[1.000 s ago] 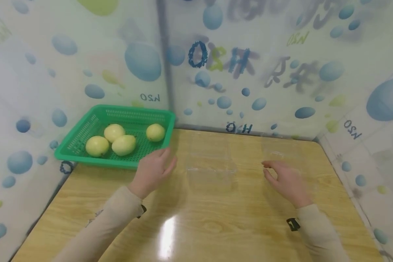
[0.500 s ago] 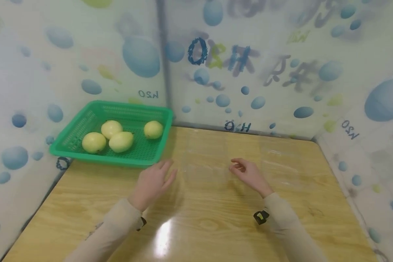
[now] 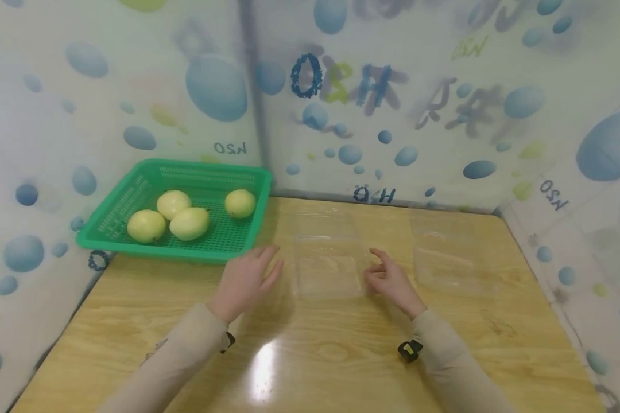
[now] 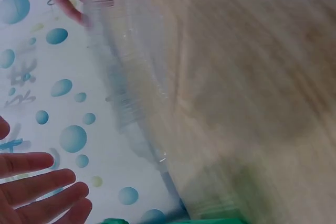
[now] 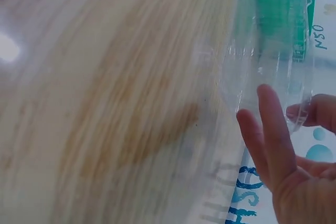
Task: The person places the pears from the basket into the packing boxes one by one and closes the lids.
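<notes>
A clear plastic clamshell container (image 3: pixel 328 275) lies spread open on the table, its two halves one behind the other. My right hand (image 3: pixel 392 284) is at its right edge, pinching the rim with the index finger stretched out; in the right wrist view, fingers (image 5: pixel 275 135) stand on both sides of the rim. My left hand (image 3: pixel 244 284) hovers to the container's left, fingers loosely extended, holding nothing, close to the front right corner of a green basket (image 3: pixel 175 252). Several pale yellow-green, guava-like fruits (image 3: pixel 189 223) lie in that basket.
A second clear plastic container (image 3: pixel 444 261) lies to the right of the first. The wooden table (image 3: pixel 330 355) meets walls (image 3: pixel 418 126) with blue bubble-printed covering at the back and both sides. A bright reflection shows on the front of the tabletop.
My right hand has moved left from the right container to the middle container's right edge. The left hand has stayed near the basket corner. The fruits lie as before.
</notes>
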